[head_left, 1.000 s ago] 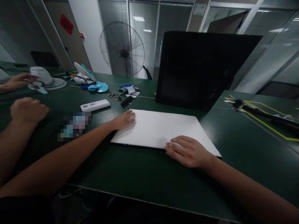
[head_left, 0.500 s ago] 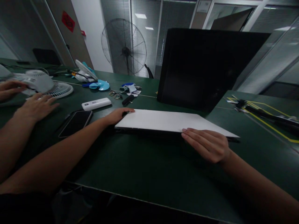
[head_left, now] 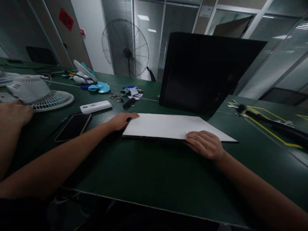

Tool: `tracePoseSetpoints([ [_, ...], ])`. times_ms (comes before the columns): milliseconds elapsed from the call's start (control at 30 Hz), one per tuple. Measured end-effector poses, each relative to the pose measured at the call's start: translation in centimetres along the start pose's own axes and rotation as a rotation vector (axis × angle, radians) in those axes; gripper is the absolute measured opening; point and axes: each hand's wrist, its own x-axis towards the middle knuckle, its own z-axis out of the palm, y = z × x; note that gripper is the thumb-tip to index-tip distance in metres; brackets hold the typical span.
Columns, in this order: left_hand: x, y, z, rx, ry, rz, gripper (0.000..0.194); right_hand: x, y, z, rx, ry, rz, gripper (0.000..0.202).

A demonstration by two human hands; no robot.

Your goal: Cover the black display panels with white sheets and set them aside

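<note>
A thin, flat panel (head_left: 163, 125) with a white top and a dark edge lies on the green table in front of me. My left hand (head_left: 120, 121) grips its far left corner, fingertips over the white top. Closed along the near edge, right of the middle, is my right hand (head_left: 205, 144); its fingers rest on the white surface and its thumb is hidden. Behind the panel a large black, flat-sided object (head_left: 204, 73) leans upright; its kind is unclear.
Left of me are a phone (head_left: 74, 127), a white power bank (head_left: 95, 106), glasses (head_left: 116, 97) and white fan parts (head_left: 54, 100) beside a co-worker's hand (head_left: 16, 112). Black rods (head_left: 271, 120) and yellow tape (head_left: 271, 136) are on the right. The table's front edge (head_left: 134, 203) runs below.
The panel's near edge has come down closer to the table, and my right hand went down with it. My left hand stays at the corner. The co-worker's hand has shifted left.
</note>
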Motion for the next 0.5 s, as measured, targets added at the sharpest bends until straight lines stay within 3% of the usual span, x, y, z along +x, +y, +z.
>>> tracePoseSetpoints([
  [233, 0.2, -1.9, 2.2, -0.074, 0.101, 0.109, 0.066, 2.0, 0.4, -2.6, -0.079, -0.011, 0.082, 0.017],
  [367, 0.2, -2.0, 2.8, -0.053, 0.106, 0.095, 0.079, 3.5, 1.0, -6.4, -0.231, -0.12, 0.246, 0.01],
  [500, 0.3, -1.4, 2.8, -0.054, 0.087, 0.043, 0.086, 3.7, 0.9, -10.7, -0.388, -0.217, 0.386, 0.027],
])
